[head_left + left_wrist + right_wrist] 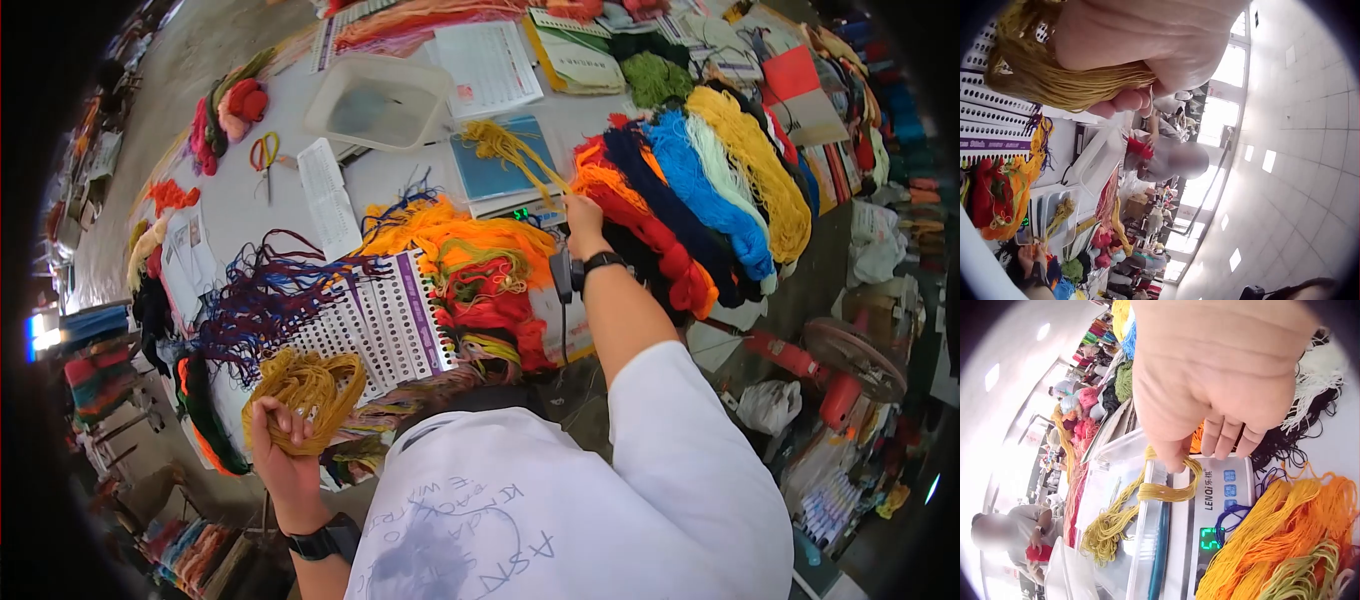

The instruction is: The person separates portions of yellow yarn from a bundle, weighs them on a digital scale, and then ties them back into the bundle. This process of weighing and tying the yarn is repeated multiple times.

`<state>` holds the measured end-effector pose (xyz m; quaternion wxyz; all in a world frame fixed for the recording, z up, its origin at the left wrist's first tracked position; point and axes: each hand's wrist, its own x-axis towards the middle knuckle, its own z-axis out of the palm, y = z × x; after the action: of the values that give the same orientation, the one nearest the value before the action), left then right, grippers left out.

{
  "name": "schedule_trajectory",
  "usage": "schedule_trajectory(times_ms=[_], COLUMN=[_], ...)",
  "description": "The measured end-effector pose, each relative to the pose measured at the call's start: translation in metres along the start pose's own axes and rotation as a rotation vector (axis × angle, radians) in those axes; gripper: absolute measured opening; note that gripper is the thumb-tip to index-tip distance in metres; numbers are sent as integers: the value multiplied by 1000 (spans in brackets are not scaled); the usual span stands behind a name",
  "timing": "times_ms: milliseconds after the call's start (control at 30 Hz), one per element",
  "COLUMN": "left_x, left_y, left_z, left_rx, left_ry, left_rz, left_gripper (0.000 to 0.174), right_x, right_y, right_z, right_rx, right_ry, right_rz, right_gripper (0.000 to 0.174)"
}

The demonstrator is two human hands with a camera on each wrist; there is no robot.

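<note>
Right now the right hand (pixel 585 225) is pinching one end of a mustard yarn strand (pixel 510 147), and the rest of that strand is lying ahead of the grip and to the person's left. Its long axis is running away from the fingertips, over the rim of a clear plastic tray (pixel 1142 562), and ending in a loose bunch on the tray's floor; a small loop is hanging by the thumb. The tray is resting on a LENQi digital scale (pixel 1217 512) whose green display is glowing, though its digits are hard to make out surely. The right hand is clearly the nearer one. Well apart, at the table's near left, the left hand (pixel 283 440) is gripping a fuller mustard skein (pixel 305 390), its fingers curling into the coils.

Beneath all this, a pale grey table (pixel 290 105) is bearing the work. An orange hank (pixel 420 228) is lying between the hands, just beside a card punched with rows of holes (pixel 370 310), over which dark purple and blue cords (pixel 265 295) are sprawling. Right of the scale, navy (pixel 655 200) and light blue (pixel 705 190) skeins are lying side by side.

Beyond, a person in a grey shirt (pixel 1029 522) is holding something red, while bright windows (pixel 1219 115) are lining the room.
</note>
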<state>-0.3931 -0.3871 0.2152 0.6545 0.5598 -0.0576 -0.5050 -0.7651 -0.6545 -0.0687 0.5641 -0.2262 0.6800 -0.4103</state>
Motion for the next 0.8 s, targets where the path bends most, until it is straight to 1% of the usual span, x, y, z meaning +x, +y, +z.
schedule_trajectory(times_ms=[67, 100, 133, 167, 200, 233, 267, 300, 333, 367, 400, 467, 500, 533, 600, 633, 667, 733, 800], left_x=[-5, -9, -14, -16, -17, -18, -17, -17, -16, -15, -15, -15, -19, -19, -20, -21, -22, -24, -24], left_y=[6, 8, 10, 9, 8, 8, 10, 14, 17, 21, 25, 27, 30, 31, 33, 32, 33, 35, 35], left_z=[-1, 1, 6, 12, 17, 22, 27, 28, 29, 27, 21, 9, 7, 1, -11, -14, -17, -23, -32], left_rx=[37, -21, -76, -91, -104, -107, -113, -127, -164, -200, -216, -222, -199, -221, -257, -258, -274, -308, -349], left_ry=[-67, -96, -118, -199, -275, -274, -279, -257, -319, -390, -386, -383, -355, -344, -496, -462, -456, -441, -451], left_rz=[6, -54, -108, -117, -125, -148, -170, -144, -144, -147, -132, -101, -84, -73, -167, -159, -148, -113, -108], left_gripper=[22, 23, 24, 25, 28, 31, 35, 35, 37, 40, 40, 41, 42, 42, 44, 45, 45, 46, 45], right_x=[-8, -47, -89, -136, -187, -237, -281, -317, -340, -356, -365, -387, -395, -400, -410, -416, -419, -422, -424], right_y=[-5, -29, -50, -68, -85, -101, -112, -118, -109, -103, -107, -122, -128, -124, -113, -113, -111, -107, -107], right_z=[6, 26, 45, 66, 88, 106, 119, 133, 145, 154, 160, 169, 171, 175, 181, 184, 186, 187, 188], right_rx=[-513, -484, -376, -270, -103, 52, 5, 52, -46, -145, -160, -349, -563, -584, -584, -655, -670, -644, -635], right_ry=[273, 329, 156, -27, -285, -532, -708, -901, -969, -1028, -1042, -1046, -1017, -1033, -1090, -1067, -1078, -1067, -1100], right_rz=[-537, -847, -823, -788, -624, -447, -236, -97, -146, -201, -208, -248, -404, -408, -375, -416, -421, -395, -374], right_gripper=[17, 14, 12, 10, 8, 7, 6, 14, 21, 29, 29, 39, 36, 36, 30, 24, 24, 20, 18])
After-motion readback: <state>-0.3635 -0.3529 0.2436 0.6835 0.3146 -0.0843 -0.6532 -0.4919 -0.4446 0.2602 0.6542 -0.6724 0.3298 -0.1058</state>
